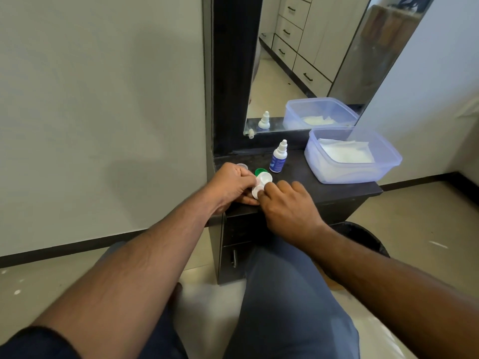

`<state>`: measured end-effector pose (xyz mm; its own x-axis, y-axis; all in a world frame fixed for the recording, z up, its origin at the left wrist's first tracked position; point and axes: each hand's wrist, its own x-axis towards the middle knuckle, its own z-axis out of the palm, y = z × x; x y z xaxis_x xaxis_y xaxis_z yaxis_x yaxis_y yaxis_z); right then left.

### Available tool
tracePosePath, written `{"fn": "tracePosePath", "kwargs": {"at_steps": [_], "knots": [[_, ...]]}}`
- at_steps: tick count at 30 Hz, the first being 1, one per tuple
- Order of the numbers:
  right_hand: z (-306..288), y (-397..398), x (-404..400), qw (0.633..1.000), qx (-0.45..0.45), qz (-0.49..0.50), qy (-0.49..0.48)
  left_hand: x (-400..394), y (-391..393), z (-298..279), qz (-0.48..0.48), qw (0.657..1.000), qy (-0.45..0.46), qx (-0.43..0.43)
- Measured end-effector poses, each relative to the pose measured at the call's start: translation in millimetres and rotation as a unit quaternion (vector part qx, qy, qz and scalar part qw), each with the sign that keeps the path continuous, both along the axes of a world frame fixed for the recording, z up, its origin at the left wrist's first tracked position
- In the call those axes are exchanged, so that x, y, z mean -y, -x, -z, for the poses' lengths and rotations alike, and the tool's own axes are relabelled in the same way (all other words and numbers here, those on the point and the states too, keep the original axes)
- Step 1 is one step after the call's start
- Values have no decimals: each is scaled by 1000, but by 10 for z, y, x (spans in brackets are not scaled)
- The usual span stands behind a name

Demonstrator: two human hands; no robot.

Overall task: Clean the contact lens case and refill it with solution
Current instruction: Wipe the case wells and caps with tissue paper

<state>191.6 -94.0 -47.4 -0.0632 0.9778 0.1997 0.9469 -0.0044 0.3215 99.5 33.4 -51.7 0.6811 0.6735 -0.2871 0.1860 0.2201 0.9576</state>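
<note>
Gripping white plastic twin-well contact lens case (261, 184) mid-frame, left hand (230, 186) fingers clamped; right hand (287, 206) fingers pinch its near well; long axis runs near-to-far over dark counter (337, 190).

Blue tub (383, 172) perhaps holding tissues, mirror (305, 60), dark cabinet (337, 195)

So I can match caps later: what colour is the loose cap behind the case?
Green, in the head view.

Single head-worn wide-angle cam, no second view to overlap. Looks forward and down from a seated person, over their lap onto a dark vanity shelf (337, 189) close in front. Mirror (311, 60) fills the upper frame; both forearms enter from the bottom corners. Edges bow from lens distortion.
</note>
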Motion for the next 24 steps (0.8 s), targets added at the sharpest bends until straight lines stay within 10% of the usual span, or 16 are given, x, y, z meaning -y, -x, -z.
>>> {"fn": "tracePosePath", "kwargs": {"at_steps": [3,6,8,10,15,17,20,24], "knots": [[-116,117,-181,917,-366,156,-4,-17,16,15,1,1000,5,4],[-185,30,-181,548,-803,231,-49,-15,51,10,1,999,32,29],[-123,-62,-74,422,-867,252,-83,-7,51,1,2,999,37,22],[-59,-121,7,401,-870,264,-112,-14,43,-6,0,999,45,16],[-67,-130,31,480,-836,226,-136,-28,58,-34,19,998,67,0],[-88,-126,4,606,-766,173,-124,-32,59,-42,20,997,75,-1],[-88,-244,-51,898,-433,28,-69,-45,62,-54,32,996,82,-6],[-171,-440,-164,977,-67,-201,-18,-56,79,-110,67,994,89,-24]]}}
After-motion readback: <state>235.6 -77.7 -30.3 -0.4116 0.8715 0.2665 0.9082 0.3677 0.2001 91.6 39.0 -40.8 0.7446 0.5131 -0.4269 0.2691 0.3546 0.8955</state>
